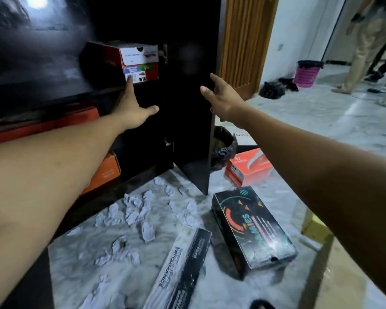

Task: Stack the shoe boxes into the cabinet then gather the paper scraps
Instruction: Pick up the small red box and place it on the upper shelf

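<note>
Left hand (134, 108): my arm, nearest me, is stretched out with fingers straight and tips on the red shoe box (120, 61) on the cabinet (54, 92) upper shelf.
Right hand (221, 97): I see it spread loose at the cabinet door (187, 130) edge, grasping nothing.
Floor: black box (252, 226), long grey box (183, 268) and orange box (247, 168) lie near the paper scraps (140, 210).

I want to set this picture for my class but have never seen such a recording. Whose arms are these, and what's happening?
The camera sits on a person's head, so the arms are their own. The left hand presses straight fingers against a red and white shoe box on a cabinet shelf. The right hand touches the edge of the open cabinet door. Neither holds anything. On the floor lie paper scraps, a black shoe box and a red shoe box.
</note>
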Motion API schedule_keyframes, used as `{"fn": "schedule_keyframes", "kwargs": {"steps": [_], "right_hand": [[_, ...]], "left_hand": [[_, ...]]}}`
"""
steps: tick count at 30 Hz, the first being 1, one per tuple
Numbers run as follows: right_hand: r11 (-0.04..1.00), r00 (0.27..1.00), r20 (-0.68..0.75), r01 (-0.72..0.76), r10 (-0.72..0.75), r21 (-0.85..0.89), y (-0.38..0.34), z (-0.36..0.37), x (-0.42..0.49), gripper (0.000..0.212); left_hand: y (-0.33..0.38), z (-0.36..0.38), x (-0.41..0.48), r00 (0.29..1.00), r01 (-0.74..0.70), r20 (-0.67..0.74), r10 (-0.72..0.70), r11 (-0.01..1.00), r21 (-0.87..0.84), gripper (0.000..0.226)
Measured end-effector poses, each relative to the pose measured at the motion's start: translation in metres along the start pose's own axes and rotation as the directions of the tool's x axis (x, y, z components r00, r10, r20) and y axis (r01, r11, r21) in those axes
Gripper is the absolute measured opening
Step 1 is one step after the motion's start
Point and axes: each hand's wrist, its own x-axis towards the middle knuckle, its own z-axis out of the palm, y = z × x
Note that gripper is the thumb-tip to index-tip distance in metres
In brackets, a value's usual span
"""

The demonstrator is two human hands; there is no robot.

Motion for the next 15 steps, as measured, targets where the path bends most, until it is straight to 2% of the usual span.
{"fn": "schedule_keyframes", "kwargs": {"steps": [3, 7, 15], "right_hand": [[1.000, 0.995, -0.103, -0.014, 0.013, -0.013, -0.012, -0.020, -0.067, 0.071], [0.995, 0.988, -0.118, -0.095, 0.099, 0.040, -0.027, -0.029, -0.166, 0.070], [0.939, 0.934, -0.149, -0.300, 0.325, 0.166, -0.037, -0.005, -0.328, 0.061]], "left_hand": [[0.025, 0.004, -0.063, 0.998, 0.000, 0.059, -0.003, 0.999, 0.044, 0.116], [0.059, 0.011, -0.162, 0.981, -0.004, 0.195, -0.005, 0.999, 0.043, 0.117], [0.072, 0.038, -0.299, 0.942, 0.044, 0.329, -0.063, 0.997, 0.065, 0.114]]}}
